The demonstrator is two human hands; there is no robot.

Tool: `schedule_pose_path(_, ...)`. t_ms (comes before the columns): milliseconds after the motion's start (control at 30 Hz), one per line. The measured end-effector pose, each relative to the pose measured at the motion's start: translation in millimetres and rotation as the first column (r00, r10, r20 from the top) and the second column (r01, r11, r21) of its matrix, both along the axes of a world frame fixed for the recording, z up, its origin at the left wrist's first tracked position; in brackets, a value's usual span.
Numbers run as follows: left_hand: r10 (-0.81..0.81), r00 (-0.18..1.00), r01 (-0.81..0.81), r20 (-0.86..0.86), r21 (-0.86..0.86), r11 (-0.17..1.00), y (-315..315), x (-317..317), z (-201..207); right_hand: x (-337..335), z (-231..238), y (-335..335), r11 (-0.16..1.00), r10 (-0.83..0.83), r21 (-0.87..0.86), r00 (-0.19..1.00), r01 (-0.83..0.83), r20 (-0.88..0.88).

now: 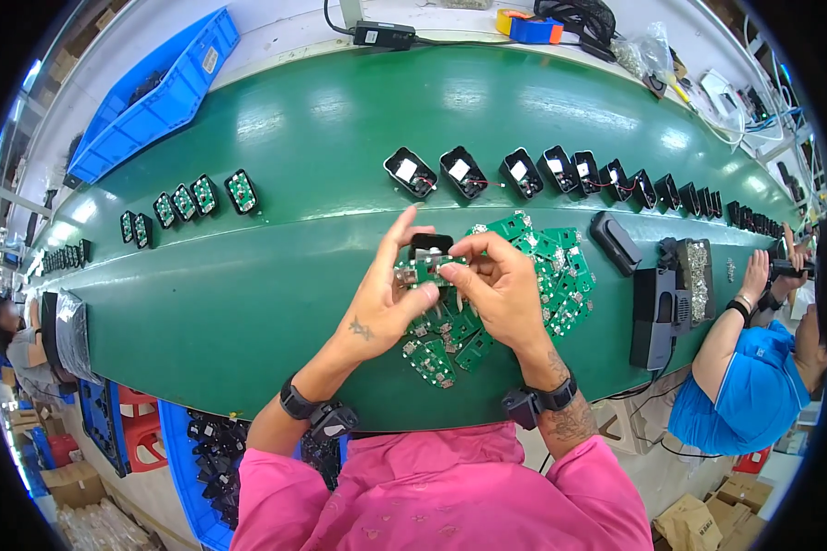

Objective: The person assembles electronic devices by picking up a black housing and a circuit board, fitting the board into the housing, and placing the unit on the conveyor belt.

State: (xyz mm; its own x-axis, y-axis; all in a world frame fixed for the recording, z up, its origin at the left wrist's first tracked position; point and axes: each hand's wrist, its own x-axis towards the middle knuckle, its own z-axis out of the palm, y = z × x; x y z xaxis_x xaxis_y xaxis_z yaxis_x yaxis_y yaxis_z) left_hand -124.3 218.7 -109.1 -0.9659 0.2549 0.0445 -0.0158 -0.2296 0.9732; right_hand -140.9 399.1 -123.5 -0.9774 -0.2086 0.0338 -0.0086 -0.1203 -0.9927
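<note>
Between my two hands, above the near part of the green table, is a small green circuit board (423,270) with a black housing (431,244) just behind it. My left hand (384,285) grips the board from the left, thumb at its lower edge and forefinger stretched away. My right hand (501,289) pinches the board's right side between thumb and fingers. Whether the board sits in the housing or in front of it, I cannot tell. Beneath and to the right of my hands lies a loose pile of similar green boards (560,280).
Open black housings (464,173) stand in a row running right; board-fitted ones (204,195) stand left. A blue crate (156,101) occupies the back left. A black device (616,243) and grey box (654,317) lie right. A co-worker in blue (744,386) works at right. A blue bin (188,477) stands below.
</note>
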Motion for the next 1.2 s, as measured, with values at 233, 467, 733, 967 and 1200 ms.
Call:
schedule_pose_path(233,-0.022,1.000,0.022,0.005,-0.140,0.990,-2,-1,2,-2,1,-2,0.916,-0.019,0.343,0.875,0.209,-0.484)
schedule_pose_path(467,0.008,1.000,-0.010,-0.009,-0.161,0.987,8,2,-10,1,-1,-2,0.918,0.066,0.376,0.883,0.129,-0.464)
schedule_pose_path(733,0.215,0.956,-0.264,-0.202,-0.262,0.928,10,6,-6,12,0,-13,0.866,-0.061,0.377,0.818,0.328,-0.572)
schedule_pose_path(967,0.297,0.910,-0.371,-0.290,-0.247,0.895,9,11,-1,13,7,-13,0.748,-0.059,0.427,0.692,0.508,-0.720)
schedule_pose_path(1200,0.228,0.856,-0.422,-0.465,-0.371,0.828,5,8,0,8,3,-15,0.902,0.011,0.336,0.764,0.271,-0.645)
